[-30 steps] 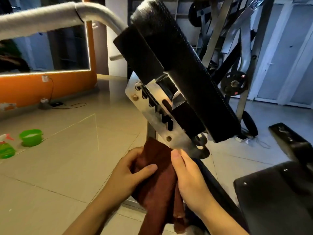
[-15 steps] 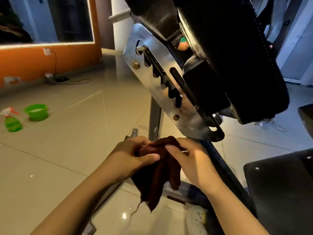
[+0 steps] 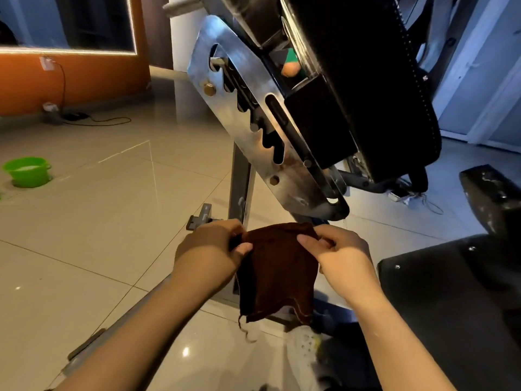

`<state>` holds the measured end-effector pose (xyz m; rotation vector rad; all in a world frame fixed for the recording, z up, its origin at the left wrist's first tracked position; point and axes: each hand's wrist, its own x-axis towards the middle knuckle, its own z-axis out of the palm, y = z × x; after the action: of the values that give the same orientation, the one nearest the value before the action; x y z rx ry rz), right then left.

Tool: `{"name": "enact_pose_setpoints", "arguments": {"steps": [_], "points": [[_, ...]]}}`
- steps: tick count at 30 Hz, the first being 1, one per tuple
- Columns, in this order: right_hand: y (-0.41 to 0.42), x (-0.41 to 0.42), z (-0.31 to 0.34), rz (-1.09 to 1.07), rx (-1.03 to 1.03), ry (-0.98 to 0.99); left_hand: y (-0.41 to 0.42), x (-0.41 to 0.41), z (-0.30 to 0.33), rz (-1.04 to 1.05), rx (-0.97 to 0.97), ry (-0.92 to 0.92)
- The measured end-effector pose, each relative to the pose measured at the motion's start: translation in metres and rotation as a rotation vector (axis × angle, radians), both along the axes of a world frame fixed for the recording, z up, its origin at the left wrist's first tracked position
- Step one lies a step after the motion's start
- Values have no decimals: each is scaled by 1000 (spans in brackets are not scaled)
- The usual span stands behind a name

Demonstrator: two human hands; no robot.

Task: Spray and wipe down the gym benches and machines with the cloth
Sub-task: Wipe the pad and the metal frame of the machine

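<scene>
Brown cloth (image 3: pixel 277 266) hangs between my hands, below the metal plate (image 3: pixel 253 131) | left hand (image 3: pixel 210 249) and right hand (image 3: pixel 341 252) each pinch a top corner | step: fixing my cloth | next: wipe plate, I think.

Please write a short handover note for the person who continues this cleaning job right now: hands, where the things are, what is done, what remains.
Left hand and right hand each pinch a top corner of the brown cloth, which hangs spread between them below the steel adjuster plate.
The green bowl stands on the floor far left; no spray bottle is in view.
What is already wiped cannot be told.
Left: wipe the plate, back pad and seat.
</scene>
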<state>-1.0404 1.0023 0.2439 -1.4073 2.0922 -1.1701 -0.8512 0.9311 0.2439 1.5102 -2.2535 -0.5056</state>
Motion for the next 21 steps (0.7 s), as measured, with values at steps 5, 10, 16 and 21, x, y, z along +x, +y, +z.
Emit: {"name": "enact_pose_setpoints", "arguments": {"steps": [5, 10, 16, 21], "points": [[-33, -12, 17, -51, 17, 188, -19, -36, -10, 82, -195, 28], [-53, -18, 21, -3, -68, 213, -46, -52, -25, 146, -100, 198], [-70, -30, 15, 131, 46, 378, -58, -64, -49, 190, 269, 856], [-86, -35, 12, 270, -64, 343, -63, -83, -49, 316, 469, 1286]]}}
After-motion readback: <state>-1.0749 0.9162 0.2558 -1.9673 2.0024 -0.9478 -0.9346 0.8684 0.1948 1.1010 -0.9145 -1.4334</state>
